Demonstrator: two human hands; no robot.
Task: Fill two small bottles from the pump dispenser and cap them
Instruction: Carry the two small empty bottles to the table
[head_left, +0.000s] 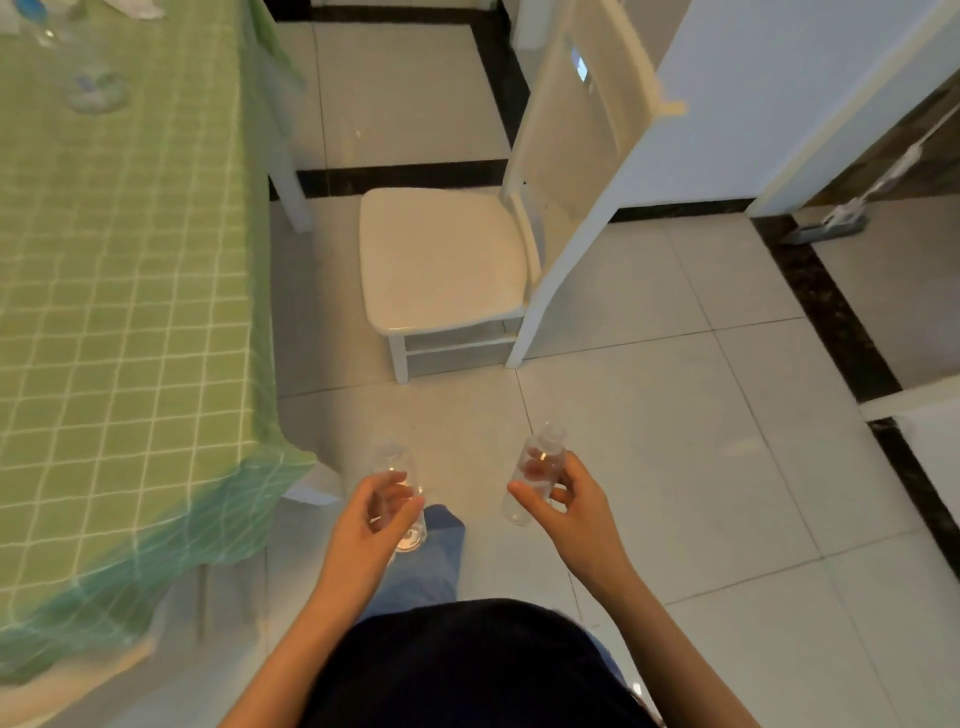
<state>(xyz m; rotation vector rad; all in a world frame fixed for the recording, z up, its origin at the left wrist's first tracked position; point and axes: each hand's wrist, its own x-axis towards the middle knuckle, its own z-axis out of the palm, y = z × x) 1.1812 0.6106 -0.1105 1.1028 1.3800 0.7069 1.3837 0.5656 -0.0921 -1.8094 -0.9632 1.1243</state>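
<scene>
Held one small clear plastic bottle (396, 486) in left hand (376, 512), another clear bottle (535, 475) in right hand (563, 501), fingers curled round each. Looked empty, uncapped (pump dispenser unidentifiable), beside green checked worktop (119, 270). Filling, capping remained.

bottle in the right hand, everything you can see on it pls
The bottle is small, clear and looks like plastic: a round body, a narrower neck at the top, a rounded base. It looks empty, though blur makes that uncertain, and no cap shows on the neck. It is tilted, neck up and away from the person, base toward them. The right hand holds it around the middle, thumb in front, fingers wrapped behind. It is held in the air above the tiled floor.
</scene>
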